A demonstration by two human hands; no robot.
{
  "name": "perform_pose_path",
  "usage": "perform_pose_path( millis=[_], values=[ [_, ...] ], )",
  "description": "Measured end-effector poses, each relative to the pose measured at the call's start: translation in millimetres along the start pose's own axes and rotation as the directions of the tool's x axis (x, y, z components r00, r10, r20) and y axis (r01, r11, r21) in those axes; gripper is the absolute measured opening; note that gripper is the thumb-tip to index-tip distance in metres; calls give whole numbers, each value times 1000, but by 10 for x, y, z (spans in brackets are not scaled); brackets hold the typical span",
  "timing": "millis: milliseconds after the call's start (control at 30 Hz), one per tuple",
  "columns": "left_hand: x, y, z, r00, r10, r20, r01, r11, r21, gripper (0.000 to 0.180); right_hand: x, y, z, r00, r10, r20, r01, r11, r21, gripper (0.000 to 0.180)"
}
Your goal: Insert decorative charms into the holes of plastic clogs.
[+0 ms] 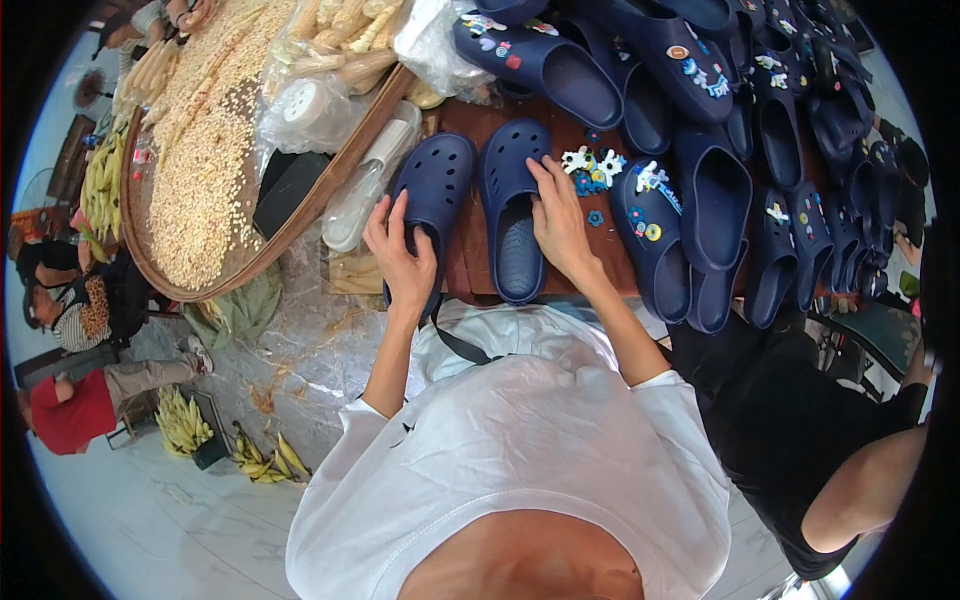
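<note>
Grey marble-patterned floor (330,345) spreads below a brown tabletop (612,245), where, from the head view, we look down on our two bare hands. To our left, a round woven tray (345,160) holds a broad spread of pale corn kernels (205,180); to our right, navy clogs (715,200) lie heaped and overlapping, many trimmed with bright charms. Beyond the tray's outer side we see a person in a red top (80,410), and at our right a person in black (790,430).

Directly before us, side by side on the tabletop, are two plain navy clogs, toes pointing away: the left clog (440,175) leans a little to the right at its toe, and the right clog (510,165) stands nearly straight.

Our left forearm rises almost vertically, and our left hand (403,258) lies over the left clog's opening, back of the hand up. Its fingers are parted and bent, touching the clog; we cannot tell whether they grip it.

Our right forearm slants in from the lower right. Our right hand (560,225) rests against the right clog's outer edge, fingers loosely apart and gently bent, the longest reaching its perforated toe, with nothing clasped between them. Just beyond that hand sits a cluster of white and blue charms (592,168), near a decorated clog (645,230).
</note>
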State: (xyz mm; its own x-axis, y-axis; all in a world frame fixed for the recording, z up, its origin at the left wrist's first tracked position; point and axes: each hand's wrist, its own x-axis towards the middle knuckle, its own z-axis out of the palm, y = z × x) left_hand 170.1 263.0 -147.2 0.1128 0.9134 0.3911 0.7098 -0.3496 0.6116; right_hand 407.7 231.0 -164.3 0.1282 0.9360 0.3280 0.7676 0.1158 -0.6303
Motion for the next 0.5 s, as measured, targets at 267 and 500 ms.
perform_pose_path(
  millis=[267, 500],
  values=[
    [27, -64, 146, 989, -146, -20, 139, 968, -210, 42, -282, -160, 8, 979, 202, -12, -196, 962, 192, 61],
    [41, 55, 242, 976, -204, -81, 179, 953, -243, 44, -289, -254, 57, 974, 223, 46, -227, 968, 110, 57]
  ],
)
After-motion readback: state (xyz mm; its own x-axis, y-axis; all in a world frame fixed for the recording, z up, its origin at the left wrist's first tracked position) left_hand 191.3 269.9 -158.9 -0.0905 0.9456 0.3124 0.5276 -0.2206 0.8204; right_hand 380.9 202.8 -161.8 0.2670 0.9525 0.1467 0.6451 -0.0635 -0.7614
